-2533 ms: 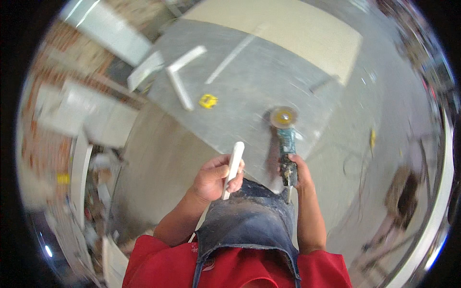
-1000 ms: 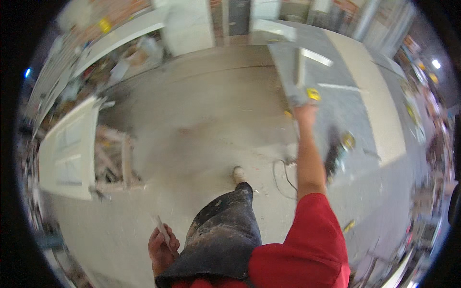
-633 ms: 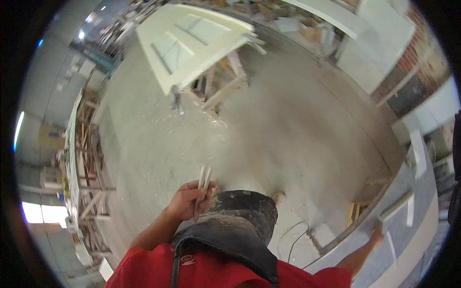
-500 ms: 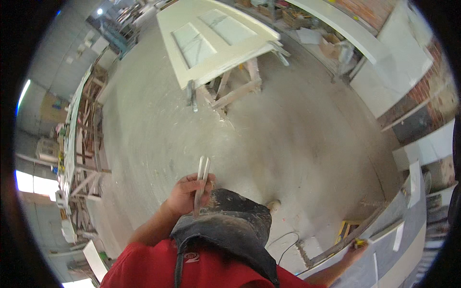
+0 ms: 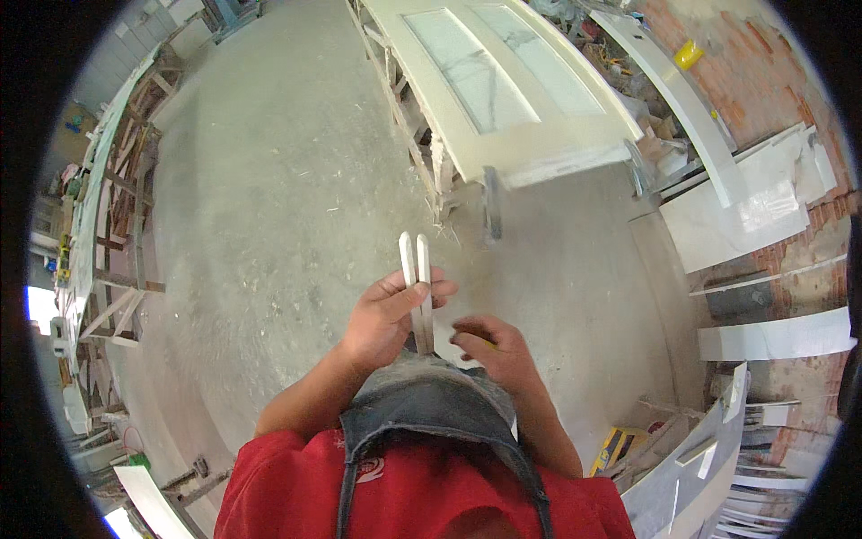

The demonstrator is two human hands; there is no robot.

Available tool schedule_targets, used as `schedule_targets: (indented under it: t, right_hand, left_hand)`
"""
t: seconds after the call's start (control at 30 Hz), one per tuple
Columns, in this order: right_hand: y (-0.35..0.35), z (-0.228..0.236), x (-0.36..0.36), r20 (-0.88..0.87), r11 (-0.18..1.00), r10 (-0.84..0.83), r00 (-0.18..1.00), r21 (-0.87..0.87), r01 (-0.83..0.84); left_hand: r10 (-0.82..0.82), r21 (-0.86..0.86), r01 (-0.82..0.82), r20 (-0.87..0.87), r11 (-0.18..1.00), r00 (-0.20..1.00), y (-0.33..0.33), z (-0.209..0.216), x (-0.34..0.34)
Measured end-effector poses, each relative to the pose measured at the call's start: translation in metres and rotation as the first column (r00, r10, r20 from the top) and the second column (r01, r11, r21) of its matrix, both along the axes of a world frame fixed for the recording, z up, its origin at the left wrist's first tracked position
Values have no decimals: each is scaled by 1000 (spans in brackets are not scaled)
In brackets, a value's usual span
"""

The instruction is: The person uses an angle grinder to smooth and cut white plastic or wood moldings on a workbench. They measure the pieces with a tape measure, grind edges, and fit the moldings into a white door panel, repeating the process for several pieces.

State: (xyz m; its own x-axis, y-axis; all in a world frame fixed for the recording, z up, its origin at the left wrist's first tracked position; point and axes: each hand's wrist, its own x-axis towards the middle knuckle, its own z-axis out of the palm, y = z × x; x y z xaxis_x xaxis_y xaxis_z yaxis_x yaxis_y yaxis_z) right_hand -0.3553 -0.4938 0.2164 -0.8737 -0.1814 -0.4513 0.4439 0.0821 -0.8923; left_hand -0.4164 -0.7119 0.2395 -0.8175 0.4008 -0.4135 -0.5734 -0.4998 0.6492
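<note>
In front of my dark apron (image 5: pixel 431 393), my left hand (image 5: pixel 384 322) grips two narrow pale strips (image 5: pixel 415 278) with rounded tips, side by side and pointing away from me. The thumb lies across them. Just right of their lower ends, my right hand (image 5: pixel 496 348) is closed, its fingers curled toward the left hand. A bit of a small yellow thing (image 5: pixel 490 343) shows in it; the hand hides the rest, and I cannot make out its kind. The two hands are apart.
A cream panelled door-like slab (image 5: pixel 431 81) with marbled insets rests ahead on a wooden stand (image 5: pixel 437 171). A long worktable (image 5: pixel 112 189) runs along the left. White slabs (image 5: pixel 745 211) lean against the right brick wall. A grey bench (image 5: pixel 691 476) and a yellow-and-black item (image 5: pixel 615 449) are near right.
My right hand has come from the bench at lower right to beside my left hand, bringing the yellow thing. The strips have shifted slightly right and farther out. My view has turned.
</note>
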Motion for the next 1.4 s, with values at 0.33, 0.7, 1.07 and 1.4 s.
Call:
schedule_targets:
  t: [0.33,0.7,1.07,1.4]
  right_hand:
    - [-137,14,-178,-49,999,22,999,32,-21]
    - [-181,2,-456,-82,978,-179,980,-122,169]
    - [-140,-9,-580,-65,672,-734,676,76,736]
    - [-206,-26,-679,101,177,-979,176,-2,984]
  left_hand:
    - [-182,-207,159,-100,965,978,-92,3,-158]
    - [-235,-609,11,-289,793,928,-156,-2,-460]
    - [-755,-895,-188,-444,406,482,-95,-23,-877]
    - [-919,-915,-239,-365,324,151,16,-120,-1044]
